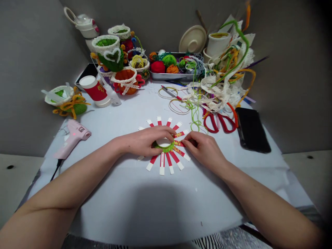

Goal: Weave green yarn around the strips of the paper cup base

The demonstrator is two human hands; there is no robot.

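A paper cup cut into red and white strips [174, 158] lies splayed flat like a sun on the table. Green yarn [168, 148] circles its round middle. My left hand [153, 138] arches over the cup from the left, thumb at the near side of the ring and fingers at the far side, gripping it. At the right edge, my right hand [204, 147] is closed in a pinch at the end of one strip. Whether yarn is also between those fingertips is hidden. Several strips at the left are covered by my left hand.
A pink glue gun [75, 136] lies left; red-handled scissors [219, 123] and a black phone [252, 129] lie right. Behind are decorated cups [111, 57], a red-and-white paper cup [94, 90], a metal tray [168, 76] of yarn balls, and a lace heap [215, 91].
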